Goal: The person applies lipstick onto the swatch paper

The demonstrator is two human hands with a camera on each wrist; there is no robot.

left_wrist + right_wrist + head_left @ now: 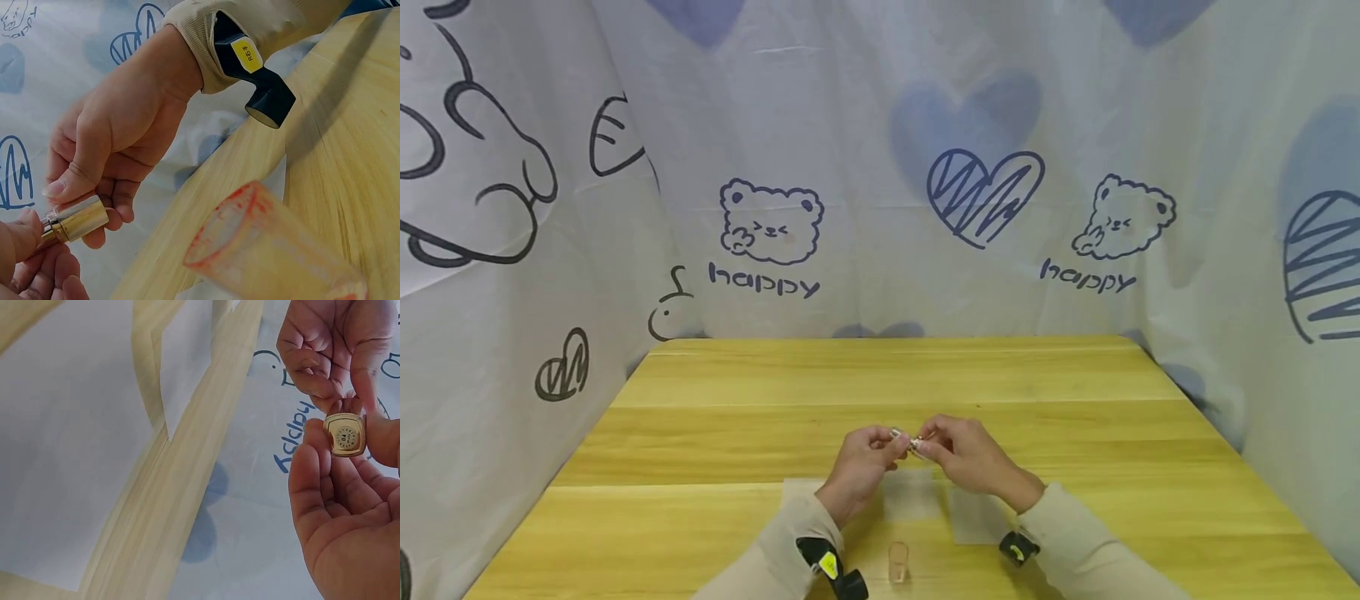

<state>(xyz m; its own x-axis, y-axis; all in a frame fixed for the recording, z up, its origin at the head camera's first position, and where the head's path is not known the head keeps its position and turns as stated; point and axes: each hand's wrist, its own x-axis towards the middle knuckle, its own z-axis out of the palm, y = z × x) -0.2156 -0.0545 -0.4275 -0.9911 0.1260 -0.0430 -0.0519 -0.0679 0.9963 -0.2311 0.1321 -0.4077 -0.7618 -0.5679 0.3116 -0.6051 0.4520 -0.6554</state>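
Observation:
A lipstick tube (914,447) with a shiny gold base is held between both hands, raised above the table. My left hand (859,467) pinches its slimmer silver end. My right hand (967,454) grips the gold base between thumb and fingers. In the right wrist view the square-cornered bottom of the lipstick tube (345,435) faces the camera and bears a round label reading 04. A clear cap-like plastic tube (898,562) stands on the table near my forearms; in the left wrist view this clear tube (275,250) has red smears around its rim.
White sheets lie under and near the hands: a middle sheet (912,497), a right sheet (977,518) and a left sheet (797,487) partly behind my wrist. The wooden table (700,450) is bordered by a printed curtain (865,250). Each wrist wears a black camera.

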